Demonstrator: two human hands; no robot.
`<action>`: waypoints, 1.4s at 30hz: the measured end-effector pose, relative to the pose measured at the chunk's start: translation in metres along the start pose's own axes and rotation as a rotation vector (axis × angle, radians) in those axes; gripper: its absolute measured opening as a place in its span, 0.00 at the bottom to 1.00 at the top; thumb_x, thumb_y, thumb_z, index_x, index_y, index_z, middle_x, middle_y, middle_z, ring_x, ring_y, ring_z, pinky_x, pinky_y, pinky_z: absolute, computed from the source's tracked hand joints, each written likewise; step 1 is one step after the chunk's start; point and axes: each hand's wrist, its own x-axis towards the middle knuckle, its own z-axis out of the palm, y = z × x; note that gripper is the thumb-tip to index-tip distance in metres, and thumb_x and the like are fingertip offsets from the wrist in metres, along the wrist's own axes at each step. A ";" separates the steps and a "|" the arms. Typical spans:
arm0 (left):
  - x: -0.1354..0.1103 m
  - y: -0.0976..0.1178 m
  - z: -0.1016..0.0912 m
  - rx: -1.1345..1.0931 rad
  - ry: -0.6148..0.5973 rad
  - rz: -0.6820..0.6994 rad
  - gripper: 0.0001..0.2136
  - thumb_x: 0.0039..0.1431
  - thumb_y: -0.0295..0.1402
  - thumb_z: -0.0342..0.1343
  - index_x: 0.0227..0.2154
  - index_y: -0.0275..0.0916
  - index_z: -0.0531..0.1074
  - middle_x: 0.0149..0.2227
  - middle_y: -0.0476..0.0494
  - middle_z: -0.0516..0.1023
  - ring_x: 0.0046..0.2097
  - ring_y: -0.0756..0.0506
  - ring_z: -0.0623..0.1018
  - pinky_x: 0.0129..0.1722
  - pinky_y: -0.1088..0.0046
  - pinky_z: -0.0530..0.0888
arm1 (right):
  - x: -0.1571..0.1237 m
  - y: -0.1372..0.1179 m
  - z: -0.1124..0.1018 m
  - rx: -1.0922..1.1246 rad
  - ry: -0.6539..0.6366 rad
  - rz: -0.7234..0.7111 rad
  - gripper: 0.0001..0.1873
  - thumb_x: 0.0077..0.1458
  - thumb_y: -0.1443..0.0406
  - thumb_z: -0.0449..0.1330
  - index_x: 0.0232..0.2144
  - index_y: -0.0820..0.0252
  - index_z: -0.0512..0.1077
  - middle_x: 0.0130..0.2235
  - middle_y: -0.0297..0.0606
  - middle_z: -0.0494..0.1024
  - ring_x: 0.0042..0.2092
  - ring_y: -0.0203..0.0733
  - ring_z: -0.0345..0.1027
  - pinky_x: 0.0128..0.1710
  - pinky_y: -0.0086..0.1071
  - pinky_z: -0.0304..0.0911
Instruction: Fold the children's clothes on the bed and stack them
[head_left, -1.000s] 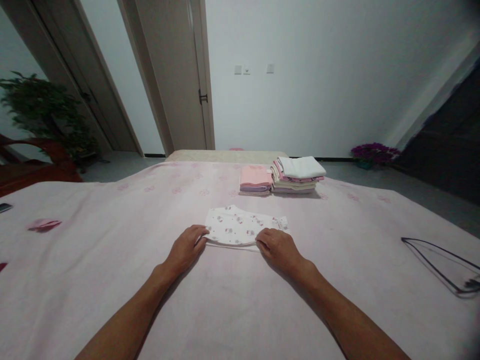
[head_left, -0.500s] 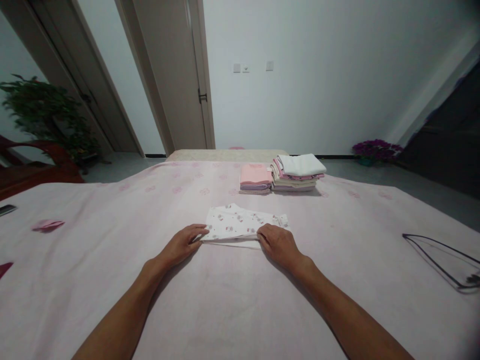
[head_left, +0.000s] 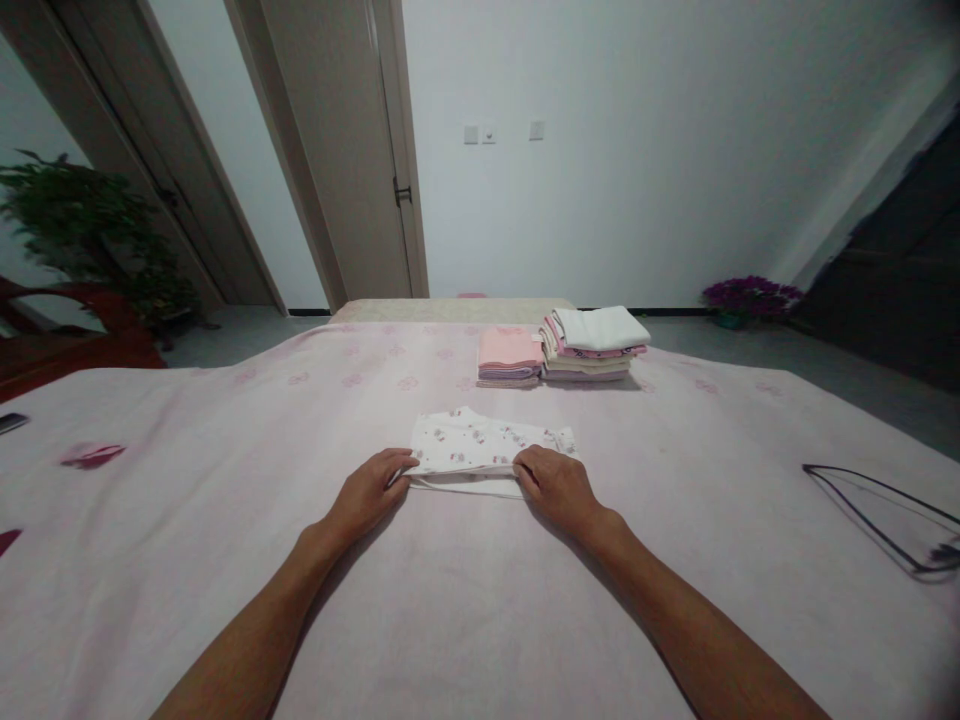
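A small white garment with a pink print (head_left: 480,445) lies folded on the pink bedspread (head_left: 225,500) in front of me. My left hand (head_left: 369,492) pinches its near left corner with curled fingers. My right hand (head_left: 556,485) grips its near right edge the same way. The near edge is lifted slightly off the bed between the two hands. Beyond it sit two stacks of folded clothes: a pink one (head_left: 510,356) and a taller one topped by a white piece (head_left: 596,342).
A black wire hanger (head_left: 885,515) lies on the bed at the right. Small pink items (head_left: 91,455) and a dark flat object (head_left: 13,422) are at the left edge. A door, a potted plant (head_left: 82,225) and purple flowers (head_left: 750,298) stand beyond the bed.
The near edge of the garment has been drawn up a little off the bed; both hands kept their grip and barely moved. The camera shifted slightly.
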 end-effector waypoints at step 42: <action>0.006 0.011 0.013 0.225 0.080 0.133 0.18 0.58 0.26 0.55 0.52 0.43 0.72 0.53 0.40 0.78 0.54 0.38 0.75 0.56 0.56 0.71 | -0.011 0.017 0.005 0.165 0.032 -0.187 0.15 0.58 0.76 0.54 0.43 0.56 0.73 0.45 0.39 0.78 0.47 0.43 0.68 0.50 0.35 0.60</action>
